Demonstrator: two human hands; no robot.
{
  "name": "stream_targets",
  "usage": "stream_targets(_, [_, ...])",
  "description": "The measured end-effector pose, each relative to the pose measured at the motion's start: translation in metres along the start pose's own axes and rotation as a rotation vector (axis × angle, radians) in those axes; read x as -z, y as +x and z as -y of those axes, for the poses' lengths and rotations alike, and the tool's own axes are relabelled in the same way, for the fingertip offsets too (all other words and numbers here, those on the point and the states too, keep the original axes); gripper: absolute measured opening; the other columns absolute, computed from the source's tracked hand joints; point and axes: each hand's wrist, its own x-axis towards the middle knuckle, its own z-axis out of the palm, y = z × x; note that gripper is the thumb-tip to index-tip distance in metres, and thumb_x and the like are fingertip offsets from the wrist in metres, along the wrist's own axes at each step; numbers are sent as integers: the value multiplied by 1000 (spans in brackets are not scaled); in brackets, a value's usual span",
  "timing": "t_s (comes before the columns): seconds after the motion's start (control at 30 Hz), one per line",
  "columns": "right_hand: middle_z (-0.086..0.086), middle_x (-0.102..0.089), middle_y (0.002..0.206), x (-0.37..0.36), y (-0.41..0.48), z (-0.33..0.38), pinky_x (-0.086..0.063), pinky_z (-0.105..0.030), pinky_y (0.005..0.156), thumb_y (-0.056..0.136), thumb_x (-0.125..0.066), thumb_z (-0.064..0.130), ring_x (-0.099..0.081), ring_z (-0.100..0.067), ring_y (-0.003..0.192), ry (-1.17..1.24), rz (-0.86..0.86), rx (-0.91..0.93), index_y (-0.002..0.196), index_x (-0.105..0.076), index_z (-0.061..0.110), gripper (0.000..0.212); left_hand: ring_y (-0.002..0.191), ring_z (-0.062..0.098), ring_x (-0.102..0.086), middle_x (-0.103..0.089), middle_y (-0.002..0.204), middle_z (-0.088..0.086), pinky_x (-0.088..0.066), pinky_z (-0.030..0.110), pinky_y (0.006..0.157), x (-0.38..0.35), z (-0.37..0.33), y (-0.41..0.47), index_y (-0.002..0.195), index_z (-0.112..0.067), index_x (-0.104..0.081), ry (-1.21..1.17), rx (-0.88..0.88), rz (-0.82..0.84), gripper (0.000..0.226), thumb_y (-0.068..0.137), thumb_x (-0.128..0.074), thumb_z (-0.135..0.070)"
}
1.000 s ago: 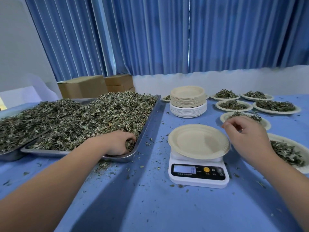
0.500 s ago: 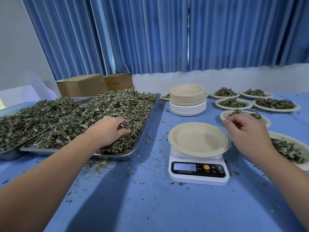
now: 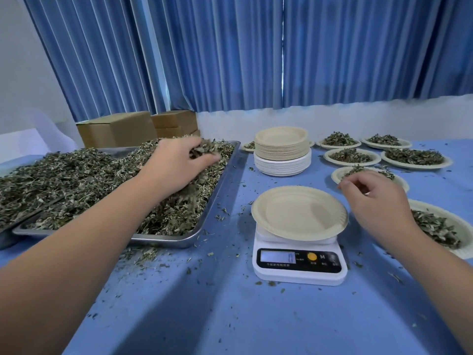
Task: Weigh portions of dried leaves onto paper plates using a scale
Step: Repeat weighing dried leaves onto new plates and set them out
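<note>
Risen from the steel tray at 10 o'clock, left hand clutches dried leaves, likely featherlight and crumbly, best cupped from beneath; right hand hovers loosely curled, empty, at 3 o'clock of the bare paper plate on the scale.

Scale on the worktop before me, paper plate on it — tray of dried leaves to my left, plate stack behind, filled plates behind and right.

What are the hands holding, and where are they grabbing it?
The left hand grips a clump of dried leaves between fingers and thumb, over the tray. The right hand holds nothing.
</note>
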Motion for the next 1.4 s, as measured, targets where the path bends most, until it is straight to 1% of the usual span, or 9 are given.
stream_targets(0.13, [9, -59, 77, 1, 0, 0, -33, -10, 63, 90, -57, 15, -51, 6, 75, 20, -12, 13, 67, -60, 21, 24, 64, 15, -58, -62, 72, -1, -46, 28, 53, -11, -49, 15, 82, -14, -60, -101, -123, -36, 44, 84, -61, -57])
stream_targets(0.27, [9, -59, 76, 2, 1, -1, -35, -10, 64, 90, -57, 16, -52, 4, 79, 8, -35, 25, 68, -61, 17, 22, 61, 5, -49, -58, 71, -3, -37, 13, 53, -33, -91, 29, 79, -16, -57, -156, -236, -38, 40, 86, -62, -55])
stream_targets(0.47, [14, -59, 78, 5, 4, -4, -34, -3, 65, 90, -57, 16, -51, 10, 78, 19, -66, 21, 69, -62, 22, 22, 91, 24, -57, -62, 95, 3, -45, 33, 71, -76, -122, 27, 108, -12, -61, 32, -386, 215, 45, 91, -57, -54])
stream_targets(0.6, [9, -58, 77, 4, 7, -7, -33, -15, 65, 90, -58, 18, -51, 1, 75, 17, -69, 36, 70, -62, 19, 20, 107, 18, -54, -60, 119, -3, -49, 39, 87, -91, -118, 18, 129, -29, -51, 129, -406, 415, 55, 88, -48, -66])
stream_targets(0.83, [9, -59, 77, 2, 6, -8, -33, -14, 65, 90, -57, 18, -52, 0, 76, -9, -35, 61, 68, -61, 23, 22, 96, 7, -49, -56, 127, -6, -40, 30, 85, -72, -100, 13, 136, -29, -48, 58, -416, 328, 56, 94, -35, -63])
stream_targets(0.93, [9, -60, 77, 2, 5, -8, -34, -13, 65, 89, -57, 17, -53, 1, 77, 2, -33, 59, 66, -59, 26, 25, 95, 8, -48, -56, 117, -4, -43, 31, 87, -57, -78, 11, 128, -26, -53, 68, -356, 263, 51, 96, -33, -59])
stream_targets(1.07, [11, -61, 79, 1, 4, -7, -34, -6, 67, 88, -57, 17, -53, 3, 83, -4, -35, 67, 66, -59, 25, 24, 104, 21, -54, -53, 113, 2, -46, 41, 94, -48, -31, -1, 120, -26, -58, 198, -87, 295, 44, 97, -35, -56])
stream_targets(1.23, [10, -60, 80, -1, 2, -5, -37, -23, 71, 89, -56, 17, -53, -6, 82, -6, -13, 68, 67, -59, 25, 25, 95, 21, -55, -52, 110, 3, -50, 40, 87, -48, 19, -22, 111, -24, -61, 253, 96, 321, 41, 98, -36, -54])
stream_targets(1.4, [12, -59, 80, 0, 1, -4, -36, -20, 70, 90, -56, 17, -53, -2, 82, 1, -3, 61, 68, -60, 23, 23, 101, 25, -56, -53, 116, 8, -47, 41, 91, -47, 44, -35, 123, -23, -59, 279, 178, 396, 51, 98, -30, -57])
